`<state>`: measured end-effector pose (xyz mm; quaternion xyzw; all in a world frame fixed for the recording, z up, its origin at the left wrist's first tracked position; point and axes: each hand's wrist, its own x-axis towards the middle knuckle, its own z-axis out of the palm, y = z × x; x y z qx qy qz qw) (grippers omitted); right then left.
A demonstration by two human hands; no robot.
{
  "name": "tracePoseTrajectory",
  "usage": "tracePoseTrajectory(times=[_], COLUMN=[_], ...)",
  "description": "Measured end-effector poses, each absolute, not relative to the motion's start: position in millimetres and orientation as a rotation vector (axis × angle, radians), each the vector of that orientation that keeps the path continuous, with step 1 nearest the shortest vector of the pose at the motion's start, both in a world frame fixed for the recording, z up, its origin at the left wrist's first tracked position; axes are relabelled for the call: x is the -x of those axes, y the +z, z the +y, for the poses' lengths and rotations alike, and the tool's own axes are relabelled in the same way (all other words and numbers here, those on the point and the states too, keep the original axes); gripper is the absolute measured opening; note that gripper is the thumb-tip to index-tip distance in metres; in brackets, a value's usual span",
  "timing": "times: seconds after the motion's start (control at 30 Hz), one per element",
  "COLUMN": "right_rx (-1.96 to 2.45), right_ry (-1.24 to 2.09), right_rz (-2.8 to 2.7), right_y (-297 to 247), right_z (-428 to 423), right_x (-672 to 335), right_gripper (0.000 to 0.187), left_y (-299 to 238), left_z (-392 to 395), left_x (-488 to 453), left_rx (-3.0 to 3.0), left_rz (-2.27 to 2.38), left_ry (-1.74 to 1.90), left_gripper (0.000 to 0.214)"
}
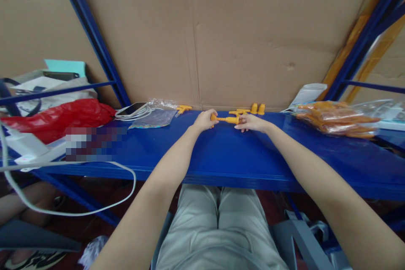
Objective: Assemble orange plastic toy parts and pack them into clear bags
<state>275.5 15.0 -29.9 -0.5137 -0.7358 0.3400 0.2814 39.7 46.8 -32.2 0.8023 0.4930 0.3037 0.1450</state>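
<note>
Above the blue shelf top, an orange-yellow plastic piece with a ridged, screw-like shaft (225,119) lies level between my two hands. My left hand (205,121) pinches its left end. At the wider right end, the fingers of my right hand (251,123) are closed on the same piece. Just behind my right hand are another orange-yellow plastic part (239,112) and two small orange-yellow caps (257,109) standing upright by the cardboard. A T-shaped orange-yellow part (184,108) rests left of my left hand. My fingers cover both ends of the held piece.
Cardboard (253,42) walls off the back. A plastic bag of orange parts (338,118) lies right. To the left are a flat plastic bag (153,118), a phone with a white cable (134,109), a red bag (63,116) and a power strip (41,152). A cable hangs over the front edge.
</note>
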Motion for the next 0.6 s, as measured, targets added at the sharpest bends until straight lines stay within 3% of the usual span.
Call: tracePoseTrajectory(times=[0.4,0.6], right_rx=[1.346,1.319], right_ry=[0.883,0.876], right_rz=[-1.987,-2.024], right_y=[-31.8,-33.5], right_z=[17.6,20.4], right_x=[-274.6,-278.1], right_gripper=[0.017,0.024], left_y=[-30.2,-29.4], left_z=[45.3,43.0], left_x=[-39.5,-39.7], left_rx=[-2.372,-2.363], left_rz=[1.502,1.483], left_ry=[0.826,0.847], left_gripper=[0.028,0.026])
